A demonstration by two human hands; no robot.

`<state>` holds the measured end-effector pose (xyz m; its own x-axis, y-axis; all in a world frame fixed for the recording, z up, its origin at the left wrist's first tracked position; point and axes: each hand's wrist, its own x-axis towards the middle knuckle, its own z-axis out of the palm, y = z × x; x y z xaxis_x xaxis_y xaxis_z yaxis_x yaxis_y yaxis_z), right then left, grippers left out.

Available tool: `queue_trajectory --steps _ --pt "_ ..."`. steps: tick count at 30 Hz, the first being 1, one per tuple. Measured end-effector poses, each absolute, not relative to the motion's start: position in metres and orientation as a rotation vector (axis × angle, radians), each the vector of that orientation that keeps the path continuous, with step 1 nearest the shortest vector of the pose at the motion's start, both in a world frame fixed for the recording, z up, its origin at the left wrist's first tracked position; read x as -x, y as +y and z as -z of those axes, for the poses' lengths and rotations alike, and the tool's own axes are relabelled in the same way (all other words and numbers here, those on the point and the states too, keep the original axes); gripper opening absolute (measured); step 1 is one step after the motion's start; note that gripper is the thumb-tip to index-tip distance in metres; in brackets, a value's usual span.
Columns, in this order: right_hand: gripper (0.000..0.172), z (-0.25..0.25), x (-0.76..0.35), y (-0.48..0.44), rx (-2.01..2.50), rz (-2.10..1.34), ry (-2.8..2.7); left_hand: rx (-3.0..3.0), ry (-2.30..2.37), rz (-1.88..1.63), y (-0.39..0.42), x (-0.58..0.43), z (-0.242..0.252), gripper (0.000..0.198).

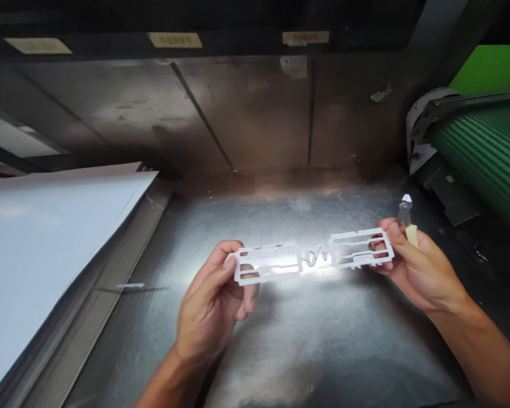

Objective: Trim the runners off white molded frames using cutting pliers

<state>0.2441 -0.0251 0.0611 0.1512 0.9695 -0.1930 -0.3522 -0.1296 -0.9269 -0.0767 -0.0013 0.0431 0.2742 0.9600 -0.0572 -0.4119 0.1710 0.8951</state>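
Two white plastic frames, joined by a thin curvy runner, are held up above the metal bench. My left hand pinches the outer end of the left frame between thumb and fingers. At the other side my right hand grips the outer end of the right frame. Tucked in that same right hand is a pair of side cutters, jaws pointing up and away, with a pale yellow handle partly hidden by the hand.
White sheets lie over a box at the left. A small white scrap is near its edge. A green conveyor belt runs at the right. Behind the steel bench rises a metal panel.
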Motion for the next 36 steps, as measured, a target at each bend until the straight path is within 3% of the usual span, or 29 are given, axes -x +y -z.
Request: queue_trajectory --steps 27,36 --pt "0.056 -0.065 -0.244 -0.032 1.177 -1.3 -0.84 -0.877 0.792 -1.076 0.0 0.076 -0.041 0.027" --pt "0.036 -0.051 -0.246 -0.042 1.522 -0.799 -1.277 -0.761 1.015 -1.134 0.007 0.067 -0.047 0.068"
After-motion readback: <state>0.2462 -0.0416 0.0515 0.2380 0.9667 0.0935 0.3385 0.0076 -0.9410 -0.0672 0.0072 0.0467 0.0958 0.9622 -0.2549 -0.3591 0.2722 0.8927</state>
